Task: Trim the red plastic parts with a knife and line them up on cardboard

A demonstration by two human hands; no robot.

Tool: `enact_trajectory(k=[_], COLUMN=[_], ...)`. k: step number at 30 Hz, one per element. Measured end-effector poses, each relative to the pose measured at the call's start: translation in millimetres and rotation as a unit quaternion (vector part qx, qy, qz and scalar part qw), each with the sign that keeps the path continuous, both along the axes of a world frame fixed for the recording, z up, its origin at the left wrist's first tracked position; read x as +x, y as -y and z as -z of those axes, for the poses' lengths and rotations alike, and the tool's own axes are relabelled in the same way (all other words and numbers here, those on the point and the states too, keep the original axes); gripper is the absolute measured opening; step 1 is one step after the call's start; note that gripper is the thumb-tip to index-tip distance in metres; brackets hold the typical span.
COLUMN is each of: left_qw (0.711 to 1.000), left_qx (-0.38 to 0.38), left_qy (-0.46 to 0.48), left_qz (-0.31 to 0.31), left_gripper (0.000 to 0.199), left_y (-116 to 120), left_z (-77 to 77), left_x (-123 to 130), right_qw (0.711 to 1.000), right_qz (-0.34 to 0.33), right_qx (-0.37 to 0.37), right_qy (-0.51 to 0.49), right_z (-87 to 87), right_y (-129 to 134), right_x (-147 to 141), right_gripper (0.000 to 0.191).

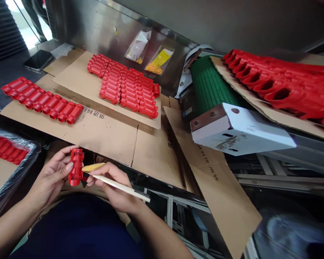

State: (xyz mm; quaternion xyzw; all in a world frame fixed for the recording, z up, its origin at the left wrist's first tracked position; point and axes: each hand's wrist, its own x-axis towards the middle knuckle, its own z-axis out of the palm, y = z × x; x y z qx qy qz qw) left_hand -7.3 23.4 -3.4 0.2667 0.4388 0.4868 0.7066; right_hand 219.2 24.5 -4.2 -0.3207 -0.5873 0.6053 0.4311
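I've got L hand (pixel 52 176) gripping a red tube (pixel 76 167) approx. upright, just off the near edge of the cardboard (pixel 110 140); R hand (pixel 118 198) is closed round a thin pale tool (pixel 124 187) beside it. Further back I see a row of red pcs (pixel 44 100), w/ more on a raised sheet (pixel 70 75).

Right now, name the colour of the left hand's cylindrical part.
Red: the cylindrical part, seen in the head view.
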Motion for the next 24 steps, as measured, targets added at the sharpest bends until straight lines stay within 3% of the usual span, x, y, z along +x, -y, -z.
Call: enact_trajectory(k=[2, 5, 9, 11, 13, 14, 16, 17, 20, 24], left_qw=[1.0, 0.999, 1.0, 1.0, 0.999, 0.999, 0.998, 0.998, 0.998, 0.994], left_qx=[0.011, 0.025, 0.016, -0.004, -0.021, -0.027, -0.036, -0.038, -0.04, -0.095], left_qy=[-0.005, -0.019, -0.002, 0.021, 0.04, 0.044, 0.049, 0.051, 0.057, 0.061], left_qz=[0.004, -0.01, -0.005, 0.003, -0.002, -0.01, -0.02, -0.02, -0.008, 0.016], left_gripper=[0.052, 0.05, 0.053, 0.055, 0.054, 0.054, 0.053, 0.053, 0.054, 0.055], left_y=[-0.8, -1.6, -2.2, -1.9, -1.4, -1.2, -1.2, -1.6, -3.5, -4.8], left_z=[1.0, 2.0, 2.0, -0.1, -3.5, -5.4, -8.6, -9.7, -10.9, -9.3], left_x=[-0.4, 1.2, 3.4, 4.9, 6.8, 7.8, 9.0, 9.2, 8.4, 9.6], right_qw=[0.994, 0.976, 0.929, 0.947, 0.991, 0.995, 0.966, 0.947, 0.931, 0.95], right_qz=[-0.003, -0.029, -0.198, -0.207, -0.105, -0.045, 0.032, 0.046, 0.035, -0.013], right_qx=[-0.091, -0.168, -0.215, -0.149, -0.006, 0.087, 0.252, 0.308, 0.352, 0.303], right_qy=[-0.06, -0.133, -0.226, -0.196, -0.086, -0.025, 0.056, 0.074, 0.094, 0.074], right_z=[3.4, 12.6, 20.7, 15.7, 5.4, -0.1, -8.7, -10.8, -8.0, 2.5], right_y=[-0.5, -0.7, 4.9, 6.9, 6.1, 4.9, 2.4, 1.3, -1.1, -4.0], right_x=[-2.8, -6.6, -8.1, -5.9, -2.7, -1.3, 0.1, 0.0, -2.5, -6.4], right_gripper=[0.031, 0.039, 0.062, 0.06, 0.043, 0.031, 0.016, 0.019, 0.032, 0.026])
